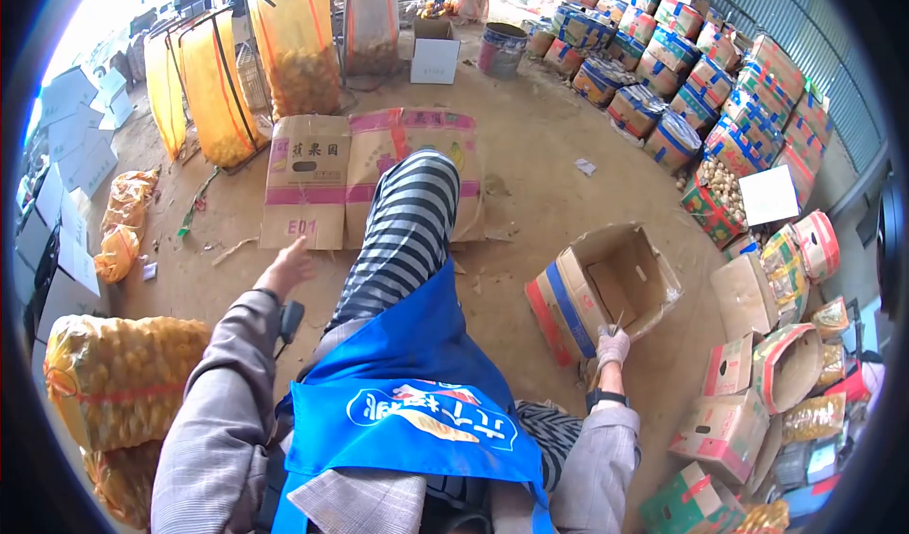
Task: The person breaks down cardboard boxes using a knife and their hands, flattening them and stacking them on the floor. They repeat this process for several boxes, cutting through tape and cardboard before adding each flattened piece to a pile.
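My left hand is bare and reaches forward with fingers apart, holding nothing, close to the lower edge of a flattened cardboard box printed in pink. Against the near edge of an open cardboard box with blue and red bands is my right hand, in a pale glove. Its fingers are closed round a thin tool with a brownish handle; a narrow tip shows above the fist, and the rest is hidden in the hand. The box stands on the floor, its opening towards me, with bare brown inner walls.
Filled mesh sacks lie at the left, and tall yellow bags hang on frames at the back. Stacked cartons line the right wall. A white box and a bucket stand at the back. Flattened cartons lie front right.
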Motion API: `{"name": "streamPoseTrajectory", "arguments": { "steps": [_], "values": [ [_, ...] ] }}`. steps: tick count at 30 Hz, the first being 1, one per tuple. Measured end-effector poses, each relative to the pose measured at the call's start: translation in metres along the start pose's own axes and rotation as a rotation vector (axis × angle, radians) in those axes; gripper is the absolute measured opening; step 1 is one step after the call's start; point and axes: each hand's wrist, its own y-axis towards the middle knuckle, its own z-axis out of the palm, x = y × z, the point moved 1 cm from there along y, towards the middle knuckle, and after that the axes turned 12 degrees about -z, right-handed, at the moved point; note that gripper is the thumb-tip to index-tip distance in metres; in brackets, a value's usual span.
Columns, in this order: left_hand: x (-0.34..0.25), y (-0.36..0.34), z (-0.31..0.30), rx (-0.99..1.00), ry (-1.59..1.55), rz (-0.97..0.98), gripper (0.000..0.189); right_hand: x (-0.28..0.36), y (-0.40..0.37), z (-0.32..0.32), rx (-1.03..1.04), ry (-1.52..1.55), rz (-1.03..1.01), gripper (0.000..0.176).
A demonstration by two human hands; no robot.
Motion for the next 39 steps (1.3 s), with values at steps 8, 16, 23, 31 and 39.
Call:
{"name": "streamPoseTrajectory", "arguments": {
  "steps": [8, 16, 23, 31, 39],
  "values": [
    [0.083, 0.186, 0.047, 0.06, -0.298, -0.272, 0.078, -0.016, -0.018, 0.008, -0.046, 0.063, 0.104, 0.016],
    [0.013, 0.079, 0.124, -0.285, 0.939, 0.419, 0.063, 0.011, -0.02, 0.011, -0.033, 0.31, 0.22, 0.014],
    [0.004, 0.124, 0.114, 0.233, -0.621, -0.154, 0.057, 0.026, -0.023, -0.005, -0.063, 0.246, 0.136, 0.018],
    [0.012, 0.156, 0.103, 0.011, -0.144, 0.023, 0.055, 0.012, -0.016, 0.003, -0.037, 0.211, 0.157, 0.016],
    [-0.06, 0.146, 0.12, -0.034, 0.001, 0.148, 0.052, 0.027, -0.019, 0.026, -0.02, 0.105, 0.066, 0.014]
  ]
}}
